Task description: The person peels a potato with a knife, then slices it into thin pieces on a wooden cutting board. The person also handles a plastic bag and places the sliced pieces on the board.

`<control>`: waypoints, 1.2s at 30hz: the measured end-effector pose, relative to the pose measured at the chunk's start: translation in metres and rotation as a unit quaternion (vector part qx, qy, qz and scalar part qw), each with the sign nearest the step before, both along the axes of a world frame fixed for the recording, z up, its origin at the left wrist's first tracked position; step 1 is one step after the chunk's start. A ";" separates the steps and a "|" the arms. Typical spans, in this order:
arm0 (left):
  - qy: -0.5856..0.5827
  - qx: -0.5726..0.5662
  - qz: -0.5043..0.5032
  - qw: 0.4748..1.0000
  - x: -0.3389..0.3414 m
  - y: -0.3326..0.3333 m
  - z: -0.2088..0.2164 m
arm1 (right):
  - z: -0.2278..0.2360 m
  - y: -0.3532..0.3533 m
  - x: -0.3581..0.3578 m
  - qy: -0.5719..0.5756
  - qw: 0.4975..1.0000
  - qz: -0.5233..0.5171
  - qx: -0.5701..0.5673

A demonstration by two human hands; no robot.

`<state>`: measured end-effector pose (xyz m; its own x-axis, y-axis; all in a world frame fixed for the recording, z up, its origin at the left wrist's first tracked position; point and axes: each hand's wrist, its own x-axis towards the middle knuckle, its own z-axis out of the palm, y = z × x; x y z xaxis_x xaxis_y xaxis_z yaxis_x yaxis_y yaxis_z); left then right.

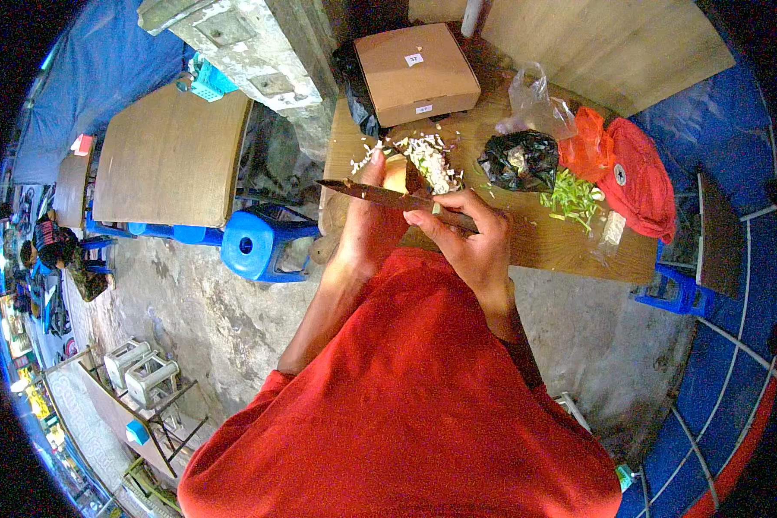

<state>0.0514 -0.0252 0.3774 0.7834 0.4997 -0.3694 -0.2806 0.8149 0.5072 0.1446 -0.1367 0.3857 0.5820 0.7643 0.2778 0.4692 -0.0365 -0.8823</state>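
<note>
My right hand point(475, 233) is closed around the handle of a knife point(367, 192). Its dark blade points left and crosses in front of my left hand point(373, 220). The left hand, thumb raised, is closed about a pale yellow piece point(395, 173), partly hidden by the blade; its kind is unclear. Behind both hands, small white chopped bits point(436, 164) lie heaped and scattered on the wooden table point(544, 250). Cut green vegetable pieces point(570, 197) form a pile to the right.
A cardboard box point(419, 73) stands at the back. On the right are a black plastic bag point(516, 161), a clear bag point(540, 108), an orange bag point(589, 142) and a red cloth item point(639, 186). Blue stools point(266, 246) and another table point(168, 155) stand left.
</note>
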 end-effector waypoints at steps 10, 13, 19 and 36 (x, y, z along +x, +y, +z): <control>0.003 0.051 0.006 0.999 -0.002 -0.002 -0.012 | -0.004 0.002 -0.001 0.038 0.999 0.013 -0.011; -0.010 0.058 -0.005 0.998 -0.001 -0.001 -0.009 | -0.002 0.000 0.000 0.009 0.999 0.023 -0.033; 0.000 0.047 0.015 0.999 0.001 -0.003 -0.005 | -0.007 0.010 -0.008 0.088 0.994 -0.020 0.059; -0.070 0.051 -0.041 0.995 -0.006 -0.004 0.000 | -0.018 -0.012 0.009 0.025 0.996 -0.063 0.062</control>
